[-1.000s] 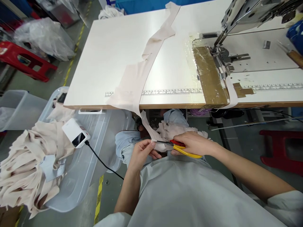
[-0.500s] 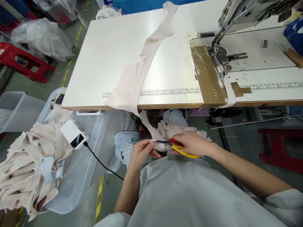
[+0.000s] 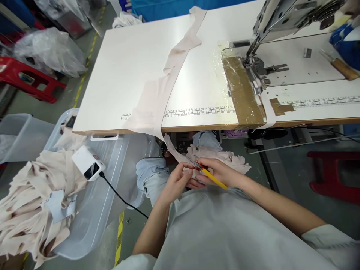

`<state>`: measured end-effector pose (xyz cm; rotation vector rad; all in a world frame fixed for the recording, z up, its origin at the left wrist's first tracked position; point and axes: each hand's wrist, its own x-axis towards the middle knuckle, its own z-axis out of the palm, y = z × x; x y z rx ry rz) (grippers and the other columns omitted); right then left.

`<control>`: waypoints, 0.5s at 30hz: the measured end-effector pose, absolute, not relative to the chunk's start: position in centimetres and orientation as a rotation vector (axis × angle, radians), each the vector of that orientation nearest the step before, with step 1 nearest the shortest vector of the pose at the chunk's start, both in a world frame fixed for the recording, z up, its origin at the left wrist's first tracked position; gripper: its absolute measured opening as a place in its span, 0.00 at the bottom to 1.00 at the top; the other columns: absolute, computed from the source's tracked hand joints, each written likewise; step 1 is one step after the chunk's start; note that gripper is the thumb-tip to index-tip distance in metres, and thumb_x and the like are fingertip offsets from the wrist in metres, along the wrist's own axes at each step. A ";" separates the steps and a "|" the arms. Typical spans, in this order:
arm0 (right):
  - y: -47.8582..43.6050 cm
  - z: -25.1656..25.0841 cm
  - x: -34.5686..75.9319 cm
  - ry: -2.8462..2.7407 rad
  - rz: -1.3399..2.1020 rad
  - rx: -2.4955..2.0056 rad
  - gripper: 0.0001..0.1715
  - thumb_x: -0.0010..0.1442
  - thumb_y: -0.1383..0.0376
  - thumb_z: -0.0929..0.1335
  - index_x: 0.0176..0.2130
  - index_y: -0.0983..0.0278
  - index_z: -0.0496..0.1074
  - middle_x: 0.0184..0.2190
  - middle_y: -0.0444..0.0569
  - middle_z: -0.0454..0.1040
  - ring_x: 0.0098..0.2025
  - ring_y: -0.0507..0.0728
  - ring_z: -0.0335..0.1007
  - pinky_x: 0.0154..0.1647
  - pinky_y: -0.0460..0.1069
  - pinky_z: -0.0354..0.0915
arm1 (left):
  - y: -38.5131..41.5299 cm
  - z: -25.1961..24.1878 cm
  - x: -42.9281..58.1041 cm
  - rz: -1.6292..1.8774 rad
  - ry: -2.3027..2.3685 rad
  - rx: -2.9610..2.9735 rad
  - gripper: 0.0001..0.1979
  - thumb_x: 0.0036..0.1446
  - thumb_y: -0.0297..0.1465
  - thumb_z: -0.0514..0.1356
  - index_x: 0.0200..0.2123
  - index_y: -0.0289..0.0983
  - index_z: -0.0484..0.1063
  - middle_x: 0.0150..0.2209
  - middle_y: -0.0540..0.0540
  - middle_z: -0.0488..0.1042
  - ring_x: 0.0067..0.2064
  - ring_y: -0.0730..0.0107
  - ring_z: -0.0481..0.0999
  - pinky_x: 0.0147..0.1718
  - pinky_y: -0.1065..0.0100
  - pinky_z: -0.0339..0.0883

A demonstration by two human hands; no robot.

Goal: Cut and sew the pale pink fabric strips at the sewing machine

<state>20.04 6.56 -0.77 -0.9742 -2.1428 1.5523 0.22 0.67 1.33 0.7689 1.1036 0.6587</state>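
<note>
My right hand [image 3: 221,171] is closed around scissors [image 3: 214,178] with yellow and red handles, over my lap. Their blades point up and left, beside the fingers of my left hand [image 3: 180,179]. My left hand pinches the pale pink fabric strip [image 3: 173,150] near the blade tips; the exact grip is partly hidden. From there the strip runs up over the table edge and lies across the white tabletop. More bunched pale fabric [image 3: 229,157] rests on my lap behind the hands.
A sewing machine [image 3: 255,67] stands on the right of the white table [image 3: 112,75]. At left, a clear plastic bin [image 3: 92,217] carries a heap of beige fabric strips [image 3: 30,195] and a white device [image 3: 88,163] with a black cable. Red stools [image 3: 337,176] stand on both sides.
My hands have come closer together. The scissors have turned so their blades point more upward, and my left fingers have moved right toward them. The view has shifted slightly.
</note>
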 end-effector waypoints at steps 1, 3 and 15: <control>6.3 -0.8 19.9 -2.082 1.543 -0.953 0.20 0.61 0.51 0.64 0.28 0.61 0.54 0.24 0.41 0.58 0.26 0.52 0.52 0.26 0.46 0.49 | 1.5 2.2 0.1 0.619 1.118 0.891 0.22 0.60 0.53 0.56 0.43 0.39 0.63 0.27 0.47 0.77 0.28 0.62 0.80 0.29 0.65 0.73; 6.0 -0.6 19.9 -2.034 1.483 -0.943 0.17 0.62 0.55 0.64 0.28 0.62 0.56 0.24 0.41 0.59 0.26 0.52 0.52 0.26 0.46 0.50 | 4.1 4.6 -0.7 0.601 1.285 1.277 0.16 0.65 0.47 0.53 0.41 0.39 0.66 0.28 0.48 0.76 0.28 0.65 0.77 0.28 0.66 0.70; 4.8 0.7 29.1 -1.607 1.352 -1.344 0.25 0.61 0.42 0.69 0.35 0.61 0.70 0.36 0.52 0.74 0.37 0.61 0.71 0.38 0.54 0.68 | 25.6 9.1 -2.4 0.397 2.251 2.054 0.11 0.54 0.18 0.56 0.41 0.30 0.70 0.37 0.36 0.70 0.49 0.44 0.71 0.52 0.46 0.62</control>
